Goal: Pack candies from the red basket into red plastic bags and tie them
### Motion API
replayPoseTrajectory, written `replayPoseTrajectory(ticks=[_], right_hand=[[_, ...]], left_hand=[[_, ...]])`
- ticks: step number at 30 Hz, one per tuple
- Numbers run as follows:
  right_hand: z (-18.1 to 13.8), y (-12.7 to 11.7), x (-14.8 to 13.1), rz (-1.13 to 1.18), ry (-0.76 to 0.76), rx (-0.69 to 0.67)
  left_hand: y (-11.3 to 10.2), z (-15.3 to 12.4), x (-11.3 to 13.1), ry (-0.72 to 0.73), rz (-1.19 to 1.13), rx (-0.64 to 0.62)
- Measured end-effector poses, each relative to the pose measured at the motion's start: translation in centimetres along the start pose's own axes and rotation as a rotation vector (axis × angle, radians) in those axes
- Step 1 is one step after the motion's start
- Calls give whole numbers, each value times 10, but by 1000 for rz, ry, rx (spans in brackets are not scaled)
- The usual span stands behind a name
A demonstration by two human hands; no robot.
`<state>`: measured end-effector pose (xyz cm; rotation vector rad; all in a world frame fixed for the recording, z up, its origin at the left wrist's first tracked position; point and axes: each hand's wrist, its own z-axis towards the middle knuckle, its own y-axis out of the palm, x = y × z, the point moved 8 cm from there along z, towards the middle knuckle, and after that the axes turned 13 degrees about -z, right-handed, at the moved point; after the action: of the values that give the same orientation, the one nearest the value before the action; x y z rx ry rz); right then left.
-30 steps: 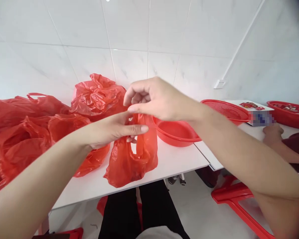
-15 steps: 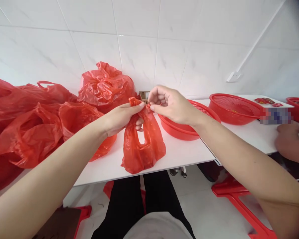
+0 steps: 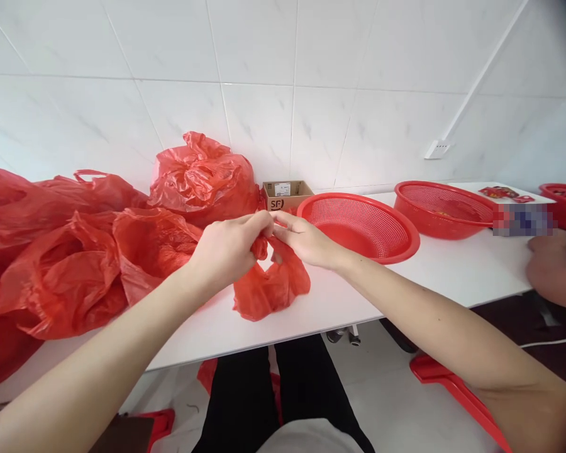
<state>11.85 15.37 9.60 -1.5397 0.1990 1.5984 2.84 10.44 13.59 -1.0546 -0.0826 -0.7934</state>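
A small red plastic bag (image 3: 271, 286) rests on the white table (image 3: 339, 302) in front of me. My left hand (image 3: 231, 248) is closed round one of its handles at the top. My right hand (image 3: 304, 242) pinches the other handle right beside it, fingers pressed together. The two hands touch above the bag, and the handles are bunched between them.
A heap of filled red plastic bags (image 3: 75, 251) covers the table's left side up to the tiled wall. A small cardboard box (image 3: 285, 194) stands behind my hands. Red mesh baskets (image 3: 358, 226) (image 3: 441, 207) sit to the right. Another person's hand (image 3: 549, 261) rests at the far right.
My hands came together on the bag's handles and dropped lower, toward the table. The bag has slumped and looks shorter. The view shifted, which brings the cardboard box into sight.
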Motion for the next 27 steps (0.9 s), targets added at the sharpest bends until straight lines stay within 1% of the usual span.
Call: replayPoseTrajectory(ticks=[1,2,3,5,7,9,10,11,12,15,16,17,18,21,23,25,27], right_hand=[[-1,3,2,12,-1,-25],[-3,4,2,15,-15,-43],[-5,4,1,10,-34,-56],[-8,2,-2,-16,-64,-74],[-10,1,-3,-36,-69,-91],[-12,0,-3,-59,-76,-118],[-13,-1,-3,-110,-93,-109],[-13,-5,-5,-211,-118,-73],[-12,-11,-6,-366,-147,-10],[-8,-37,-9,-948,-199,254],[-3,-46,-5,-1097,-186,303],[2,-55,3,-1194,-148,320],[9,-66,15,-1243,-90,316],[25,-97,51,-1241,94,291],[31,-108,65,-1192,135,305],[33,-109,67,-1131,130,329],[34,-103,60,-1048,123,340]], left_hand=[[-1,-4,5,94,145,60],[-2,-7,9,174,232,110],[-3,-11,11,233,258,150],[-5,-15,10,290,204,173],[-5,-16,6,296,130,131],[-1,-17,1,279,96,54],[0,-18,-2,263,93,21],[2,-19,-5,241,98,1],[3,-20,-8,212,111,-5],[5,-26,-13,107,174,-3],[7,-29,-14,79,197,-14],[10,-32,-13,62,215,-38],[12,-35,-11,58,223,-71],[19,-46,-1,103,166,-186],[20,-51,3,102,65,-265],[19,-52,0,23,-97,-314],[21,-48,-10,-125,-358,-311]])
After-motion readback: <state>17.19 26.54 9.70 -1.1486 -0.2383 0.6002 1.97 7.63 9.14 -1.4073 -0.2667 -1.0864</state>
